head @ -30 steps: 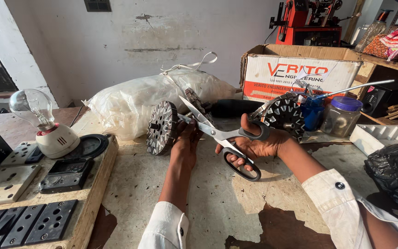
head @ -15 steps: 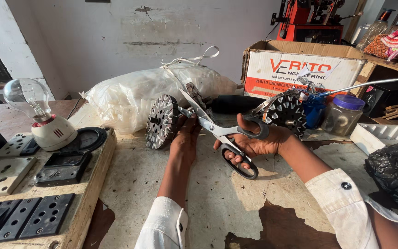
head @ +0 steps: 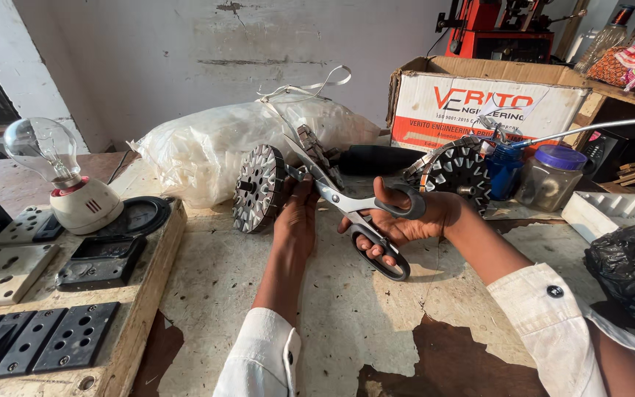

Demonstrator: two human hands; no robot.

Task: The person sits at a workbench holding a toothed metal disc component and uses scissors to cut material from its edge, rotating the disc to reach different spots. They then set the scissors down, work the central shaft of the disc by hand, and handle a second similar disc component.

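Observation:
My right hand point(head: 413, 220) grips a pair of grey-handled scissors point(head: 350, 206), thumb and fingers through the loops, blades pointing up and left. The blade tips reach a round slotted metal disc part point(head: 259, 187) standing on edge on the worn table point(head: 361, 323). My left hand point(head: 297, 220) holds that part from its right side, just under the blades. A second, similar slotted disc point(head: 458, 170) lies behind my right hand.
A white plastic sack point(head: 214, 143) with a tie lies behind the disc. A cardboard box point(head: 479, 103), a blue bottle point(head: 506, 167) and a lidded jar point(head: 550, 176) stand at back right. A bulb on its holder point(head: 64, 176) and a switch board point(head: 45, 294) are left; a black bag point(head: 630, 272) is right.
The view has shifted slightly; both hands, the scissors and the disc part keep nearly the same pose.

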